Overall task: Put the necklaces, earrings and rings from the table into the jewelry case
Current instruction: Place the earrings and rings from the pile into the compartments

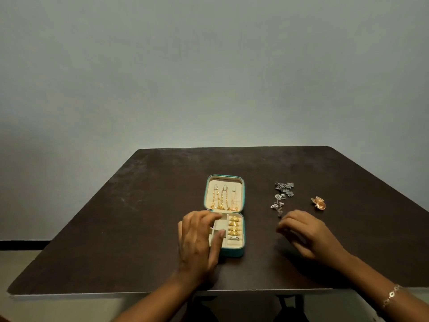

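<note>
A teal jewelry case (pixel 241 251) lies open in the middle of the dark table (pixel 144 205). Gold necklaces (pixel 222 201) hang in its lid. Several gold rings (pixel 234 226) and a silver ring (pixel 234 238) sit in the right slots of its base. My left hand (pixel 199 238) rests on the case's left side, fingers relaxed over the compartments. To the right lie silver flower earrings (pixel 283 194) and a rose-gold piece (pixel 318 202). My right hand (pixel 306 231) hovers just below the silver earrings, fingers loosely curled; whether the fingertips pinch anything is unclear.
The table's front edge (pixel 92 293) runs close to me. A plain grey wall (pixel 209 77) stands behind. A bracelet (pixel 392 295) is on my right wrist.
</note>
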{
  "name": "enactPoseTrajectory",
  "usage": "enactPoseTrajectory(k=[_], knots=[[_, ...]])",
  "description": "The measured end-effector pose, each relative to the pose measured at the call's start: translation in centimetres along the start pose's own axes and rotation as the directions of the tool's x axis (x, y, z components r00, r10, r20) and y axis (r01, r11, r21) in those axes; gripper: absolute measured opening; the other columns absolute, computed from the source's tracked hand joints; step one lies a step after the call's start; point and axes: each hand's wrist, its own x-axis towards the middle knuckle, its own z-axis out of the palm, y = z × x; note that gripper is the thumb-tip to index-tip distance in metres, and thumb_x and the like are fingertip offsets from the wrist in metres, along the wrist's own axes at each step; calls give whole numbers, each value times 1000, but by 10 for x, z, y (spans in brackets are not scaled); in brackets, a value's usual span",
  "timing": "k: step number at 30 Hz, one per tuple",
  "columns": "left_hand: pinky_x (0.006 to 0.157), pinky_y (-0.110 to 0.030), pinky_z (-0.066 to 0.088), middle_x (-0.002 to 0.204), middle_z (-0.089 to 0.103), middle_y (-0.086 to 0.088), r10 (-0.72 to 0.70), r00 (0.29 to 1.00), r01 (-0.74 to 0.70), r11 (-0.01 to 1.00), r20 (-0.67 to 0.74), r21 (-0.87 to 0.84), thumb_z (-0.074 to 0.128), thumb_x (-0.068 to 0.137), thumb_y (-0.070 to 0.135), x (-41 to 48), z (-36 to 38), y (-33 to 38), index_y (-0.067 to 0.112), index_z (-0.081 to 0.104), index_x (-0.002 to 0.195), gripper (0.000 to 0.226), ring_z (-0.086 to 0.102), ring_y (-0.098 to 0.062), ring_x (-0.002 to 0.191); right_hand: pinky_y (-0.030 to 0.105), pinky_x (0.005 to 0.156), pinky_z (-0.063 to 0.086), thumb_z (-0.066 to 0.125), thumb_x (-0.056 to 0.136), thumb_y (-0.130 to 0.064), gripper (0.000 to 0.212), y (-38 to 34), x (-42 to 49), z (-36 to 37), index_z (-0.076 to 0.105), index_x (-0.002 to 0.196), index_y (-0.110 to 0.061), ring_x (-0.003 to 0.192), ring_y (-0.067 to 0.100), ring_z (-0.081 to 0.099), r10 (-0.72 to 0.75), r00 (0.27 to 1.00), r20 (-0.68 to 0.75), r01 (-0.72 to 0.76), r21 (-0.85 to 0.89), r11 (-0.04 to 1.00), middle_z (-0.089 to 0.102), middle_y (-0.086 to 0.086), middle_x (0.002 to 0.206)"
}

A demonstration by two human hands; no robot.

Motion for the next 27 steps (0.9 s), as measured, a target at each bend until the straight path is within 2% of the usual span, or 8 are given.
enactPoseTrajectory(k=[3,6,8,11,15,20,23,27], knots=[[85,-24,34,108,47,3,197,979,-197,980,61,-9,32,96,42,-1,7,22,18,47,110,31,45,-15,99,24,65,44,48,78,-20,15,23,-20,-9,51,90,-28,78,5,50,120,992,-29,-121,-28,992,58,-7,85],[87,-26,38,108,46,3,266,957,-258,963,118,-77,35,95,41,-1,20,50,18,46,114,32,45,-14,98,23,68,42,51,77,-15,17,38,-26,-11,53,87,-29,76,5,51,266,957,-117,-264,36,964,60,-5,80],[88,-24,38,108,46,5,248,956,-228,964,154,-140,36,94,41,-1,35,67,19,45,116,32,45,-12,99,25,68,43,56,73,-8,20,46,-29,-10,57,84,-25,78,9,54,355,918,-177,-354,38,934,62,-4,80],[83,-22,40,102,50,6,180,961,-136,969,212,-206,41,93,38,3,59,86,22,45,116,28,45,-8,97,33,65,41,60,72,-4,16,56,-36,-9,63,80,-17,76,20,59,479,836,-268,-510,-58,858,63,-2,79],[77,-21,39,91,56,2,100,959,-21,959,267,-282,48,87,28,16,96,103,23,45,114,28,45,-8,90,33,67,40,61,77,0,15,64,-38,-10,64,82,-14,79,25,56,634,693,-342,-668,24,743,61,4,82],[77,-21,38,92,60,-2,-3,970,74,957,245,-281,46,85,23,37,141,112,20,48,110,26,45,-9,89,33,76,42,61,81,-5,19,77,-34,-8,62,98,-12,99,24,51,753,624,-208,-764,39,644,57,6,100],[76,-21,37,91,61,-3,-11,970,75,963,242,-257,44,83,21,41,161,112,20,48,108,25,43,-10,87,32,81,43,63,82,-12,27,86,-33,-9,59,108,-16,106,22,49,800,586,-128,-803,41,595,52,5,107],[76,-22,38,91,61,-3,-54,967,121,957,248,-265,42,82,22,43,177,108,22,45,108,26,44,-10,87,27,81,40,63,83,-18,33,93,-30,-6,57,116,-21,108,19,47,798,600,-67,-798,29,602,51,3,108]])
